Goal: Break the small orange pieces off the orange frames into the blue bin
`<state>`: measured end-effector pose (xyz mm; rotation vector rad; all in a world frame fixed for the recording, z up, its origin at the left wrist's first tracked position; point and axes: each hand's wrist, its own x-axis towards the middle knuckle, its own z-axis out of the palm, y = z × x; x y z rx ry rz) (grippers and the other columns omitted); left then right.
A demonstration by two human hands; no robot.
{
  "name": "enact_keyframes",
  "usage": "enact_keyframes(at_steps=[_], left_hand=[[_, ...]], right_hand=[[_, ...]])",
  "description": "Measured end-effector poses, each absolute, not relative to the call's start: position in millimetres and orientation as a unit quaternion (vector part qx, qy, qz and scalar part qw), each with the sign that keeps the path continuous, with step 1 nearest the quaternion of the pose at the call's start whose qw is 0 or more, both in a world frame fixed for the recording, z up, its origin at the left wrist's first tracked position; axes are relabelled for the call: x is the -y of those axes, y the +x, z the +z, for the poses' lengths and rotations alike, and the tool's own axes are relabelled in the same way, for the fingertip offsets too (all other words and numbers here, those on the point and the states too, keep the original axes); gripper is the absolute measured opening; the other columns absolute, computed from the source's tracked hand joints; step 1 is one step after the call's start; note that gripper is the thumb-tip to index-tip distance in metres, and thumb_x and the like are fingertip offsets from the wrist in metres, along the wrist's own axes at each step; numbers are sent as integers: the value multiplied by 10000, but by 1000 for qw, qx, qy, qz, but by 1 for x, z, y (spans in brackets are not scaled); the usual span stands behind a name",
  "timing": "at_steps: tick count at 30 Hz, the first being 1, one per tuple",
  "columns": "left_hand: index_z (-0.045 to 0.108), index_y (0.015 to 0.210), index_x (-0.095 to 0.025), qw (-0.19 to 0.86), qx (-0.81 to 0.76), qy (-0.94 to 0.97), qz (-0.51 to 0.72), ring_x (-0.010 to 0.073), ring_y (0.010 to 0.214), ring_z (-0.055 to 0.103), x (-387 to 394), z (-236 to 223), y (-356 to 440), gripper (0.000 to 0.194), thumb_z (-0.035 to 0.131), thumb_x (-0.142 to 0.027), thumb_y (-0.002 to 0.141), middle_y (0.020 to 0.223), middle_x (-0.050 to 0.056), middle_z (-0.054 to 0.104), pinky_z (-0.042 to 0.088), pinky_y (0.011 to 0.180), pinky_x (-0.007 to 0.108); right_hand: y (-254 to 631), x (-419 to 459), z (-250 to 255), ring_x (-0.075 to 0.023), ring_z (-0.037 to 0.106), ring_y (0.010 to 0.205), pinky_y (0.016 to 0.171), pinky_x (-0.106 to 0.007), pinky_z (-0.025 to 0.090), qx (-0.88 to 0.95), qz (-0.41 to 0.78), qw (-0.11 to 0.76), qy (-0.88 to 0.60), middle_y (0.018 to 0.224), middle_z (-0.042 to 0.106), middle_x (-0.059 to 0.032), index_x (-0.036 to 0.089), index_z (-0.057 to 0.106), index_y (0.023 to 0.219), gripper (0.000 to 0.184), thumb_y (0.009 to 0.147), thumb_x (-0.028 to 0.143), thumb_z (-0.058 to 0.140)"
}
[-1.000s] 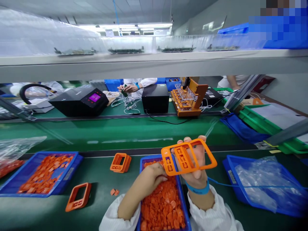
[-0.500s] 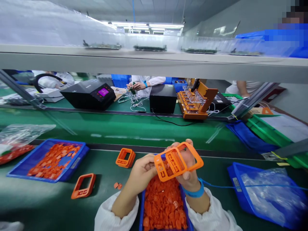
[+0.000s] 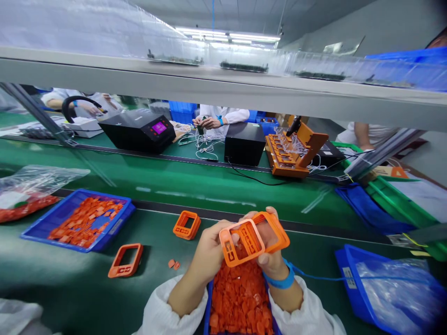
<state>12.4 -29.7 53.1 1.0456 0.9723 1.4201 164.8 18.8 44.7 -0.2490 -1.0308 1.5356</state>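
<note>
My left hand point(image 3: 209, 249) pinches the left edge of an orange plastic frame point(image 3: 228, 253) with a large window and small slots. My right hand point(image 3: 274, 258), a blue band at its wrist, grips more orange frames point(image 3: 279, 230) that overlap the first one on the right. Both hands are above a blue bin point(image 3: 208, 307) heaped with small orange plastic pieces point(image 3: 240, 298). To the left on the green table, a small stack of orange frames point(image 3: 186, 231) and another orange frame point(image 3: 118, 269) lie near a few loose orange bits point(image 3: 173, 264).
A blue tray point(image 3: 120, 223) of orange pieces and a plastic bag point(image 3: 31, 186) are on the left. At right, a blue bin point(image 3: 352, 298) holds clear bags. Beyond the green belt point(image 3: 181, 181) are black boxes point(image 3: 244, 144), an orange fixture point(image 3: 289, 167) and co-workers. A shelf point(image 3: 209, 86) spans above.
The orange frames in my hands have turned, and the left one shows more of its face to me. The view has shifted slightly, moving the surroundings.
</note>
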Motion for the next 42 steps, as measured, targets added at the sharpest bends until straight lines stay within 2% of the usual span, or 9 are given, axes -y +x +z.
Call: enact_keyframes(at_steps=[5,10,16,20,23,29,34,40,42], left_hand=[[727,940,-169,519,-436,418,605,170,892,620,28,55,12,232,757,-399,960,1046,63,685,475,750,238],[726,1035,-173,548,-424,421,585,156,848,597,30,60,13,319,772,-479,960,995,56,680,474,736,235],[705,937,-163,573,-406,410,582,150,894,610,29,59,9,289,781,-439,976,920,37,641,476,754,215],[748,1063,-156,588,-420,356,593,165,865,642,27,56,7,416,910,-467,840,989,68,704,508,748,244],[723,1000,-152,597,-419,329,600,131,760,602,26,55,7,484,968,-493,759,900,39,689,489,693,229],[660,811,-132,550,-411,423,591,79,690,491,26,52,9,442,826,-525,926,843,4,564,406,623,195],[581,967,-189,608,-396,355,590,78,584,464,27,58,16,459,850,-553,890,760,-43,548,381,547,201],[672,1046,-150,616,-391,398,556,135,836,614,26,66,12,440,805,-555,935,1004,56,673,499,753,238],[695,1023,-136,584,-415,430,551,148,850,610,25,63,11,447,763,-574,963,980,67,670,488,746,240]], right_hand=[[166,-18,44,-287,715,1111,948,-485,629,455,664,583,-108,1212,710,-27,441,438,1405,980,629,506,1034],[166,-20,39,-289,721,1082,931,-475,634,448,667,584,-113,1204,717,-46,423,413,1418,1029,606,518,1039],[165,-26,39,-270,723,1026,945,-483,632,431,685,577,-110,1178,715,-47,382,443,1389,996,597,496,1037],[165,-27,36,-276,720,1012,958,-500,625,436,680,576,-123,1174,718,-51,376,456,1385,1009,572,508,1038],[164,-26,34,-277,719,1012,962,-503,623,435,683,573,-126,1166,721,-58,367,457,1383,1012,568,509,1039],[161,-23,36,-267,727,1011,955,-475,639,427,706,551,-124,1176,718,-63,352,489,1355,1001,542,479,1059],[159,-19,36,-292,748,1059,943,-509,655,422,728,529,-112,1214,712,-62,376,465,1343,1003,549,428,1075],[161,-21,31,-340,741,1167,1049,-559,606,446,724,517,-99,1304,704,-103,353,467,1364,973,586,377,1052],[162,-23,30,-352,728,1198,1061,-566,597,451,723,511,-110,1321,694,-122,337,465,1368,985,577,364,1053]])
